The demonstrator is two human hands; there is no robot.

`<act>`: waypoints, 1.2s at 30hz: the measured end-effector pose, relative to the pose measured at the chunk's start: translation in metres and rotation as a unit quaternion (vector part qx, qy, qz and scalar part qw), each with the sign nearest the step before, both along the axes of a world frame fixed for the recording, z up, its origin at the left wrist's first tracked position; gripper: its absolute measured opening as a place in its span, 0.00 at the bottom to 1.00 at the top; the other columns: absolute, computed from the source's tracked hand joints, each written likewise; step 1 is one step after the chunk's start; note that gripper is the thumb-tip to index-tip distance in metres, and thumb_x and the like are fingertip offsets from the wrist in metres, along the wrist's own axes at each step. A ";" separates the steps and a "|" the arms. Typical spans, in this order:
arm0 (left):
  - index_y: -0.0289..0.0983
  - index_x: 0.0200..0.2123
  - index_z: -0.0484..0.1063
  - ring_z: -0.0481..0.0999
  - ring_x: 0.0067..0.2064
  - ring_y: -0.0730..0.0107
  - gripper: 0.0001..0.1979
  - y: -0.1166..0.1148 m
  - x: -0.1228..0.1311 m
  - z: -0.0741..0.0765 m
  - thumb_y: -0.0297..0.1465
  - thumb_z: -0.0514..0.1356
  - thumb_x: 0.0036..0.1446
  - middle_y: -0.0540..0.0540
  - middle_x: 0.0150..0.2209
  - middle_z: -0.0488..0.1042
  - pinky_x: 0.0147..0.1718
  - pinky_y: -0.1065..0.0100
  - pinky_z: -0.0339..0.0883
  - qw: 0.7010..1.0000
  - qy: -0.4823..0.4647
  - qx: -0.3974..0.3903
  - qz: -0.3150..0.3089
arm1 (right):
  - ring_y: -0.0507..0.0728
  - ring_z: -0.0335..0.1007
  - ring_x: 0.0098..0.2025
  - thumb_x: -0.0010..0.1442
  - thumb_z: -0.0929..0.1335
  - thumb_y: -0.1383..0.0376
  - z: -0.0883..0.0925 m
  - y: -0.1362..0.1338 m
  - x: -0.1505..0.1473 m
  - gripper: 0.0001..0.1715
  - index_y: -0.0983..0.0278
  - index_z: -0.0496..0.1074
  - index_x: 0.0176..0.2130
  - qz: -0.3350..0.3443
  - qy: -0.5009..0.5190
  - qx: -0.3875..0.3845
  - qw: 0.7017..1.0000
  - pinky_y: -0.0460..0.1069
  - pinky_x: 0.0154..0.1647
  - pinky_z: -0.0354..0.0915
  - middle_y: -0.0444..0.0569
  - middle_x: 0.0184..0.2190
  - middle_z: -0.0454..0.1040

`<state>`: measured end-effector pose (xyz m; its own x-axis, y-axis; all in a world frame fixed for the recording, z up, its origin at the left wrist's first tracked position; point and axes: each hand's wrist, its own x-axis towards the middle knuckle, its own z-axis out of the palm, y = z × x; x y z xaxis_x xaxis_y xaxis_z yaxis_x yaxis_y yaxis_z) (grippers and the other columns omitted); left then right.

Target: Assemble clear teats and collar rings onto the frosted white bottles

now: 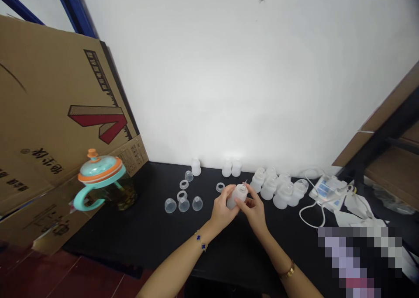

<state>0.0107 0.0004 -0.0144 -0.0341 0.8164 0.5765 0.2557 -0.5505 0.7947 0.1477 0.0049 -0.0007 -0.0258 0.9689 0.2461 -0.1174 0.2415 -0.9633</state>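
Observation:
Over the black table (pixel 150 232), my left hand (pixel 222 210) is wrapped round a small white baby bottle (pixel 240 193). My right hand (pixel 254 209) grips the same bottle from the other side, with its thumb against the wall and the index finger near the top. The bottle's neck end faces up, tilted slightly; fingers cover part of its body. Left of my hands lie several clear dome caps (pixel 170 206) and white collar rings (pixel 183 184). One more ring (pixel 220 187) is just beyond my left hand. To the right stand several bottles with tops fitted (pixel 283 196).
Two bottles (pixel 226 168) and a single one (pixel 196 167) stand along the wall. A teal-and-orange lidded jug (pixel 101 175) is at left, before a large cardboard box (pixel 49 114). White cables (pixel 310 217) and papers (pixel 356 208) lie at right, near a pixelated patch.

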 end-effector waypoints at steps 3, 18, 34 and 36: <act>0.41 0.55 0.67 0.79 0.53 0.62 0.21 -0.001 0.000 0.003 0.30 0.64 0.59 0.44 0.52 0.78 0.53 0.59 0.75 1.000 0.003 -0.005 0.001 | 0.55 0.68 0.25 0.52 0.78 0.55 0.000 0.000 0.000 0.35 0.59 0.69 0.56 0.005 -0.009 -0.003 1.000 0.50 0.27 0.65 0.41 0.26 0.73; 0.42 0.61 0.67 0.77 0.57 0.59 0.24 -0.002 -0.002 0.005 0.30 0.60 0.60 0.45 0.57 0.76 0.57 0.57 0.72 0.998 0.065 0.019 0.013 | 0.53 0.66 0.24 0.46 0.80 0.52 0.000 -0.001 -0.002 0.32 0.59 0.68 0.46 -0.017 0.008 0.004 1.000 0.48 0.25 0.61 0.39 0.26 0.71; 0.41 0.59 0.65 0.78 0.56 0.60 0.24 -0.002 0.000 0.001 0.32 0.62 0.60 0.42 0.56 0.76 0.55 0.58 0.74 1.000 0.015 0.000 0.004 | 0.53 0.69 0.28 0.51 0.78 0.54 0.002 -0.001 -0.002 0.36 0.55 0.68 0.56 -0.020 -0.003 0.026 0.999 0.49 0.26 0.67 0.47 0.45 0.72; 0.41 0.56 0.66 0.79 0.54 0.61 0.21 -0.004 0.000 0.005 0.32 0.63 0.59 0.44 0.53 0.78 0.54 0.59 0.75 1.000 0.006 0.000 0.003 | 0.52 0.69 0.28 0.51 0.78 0.55 0.001 0.000 -0.001 0.35 0.55 0.68 0.56 -0.017 0.002 0.026 1.000 0.49 0.26 0.67 0.47 0.46 0.72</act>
<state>0.0111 -0.0032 -0.0098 -0.0314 0.8161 0.5771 0.2687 -0.5492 0.7913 0.1463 0.0045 0.0007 0.0081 0.9551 0.2961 -0.1117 0.2951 -0.9489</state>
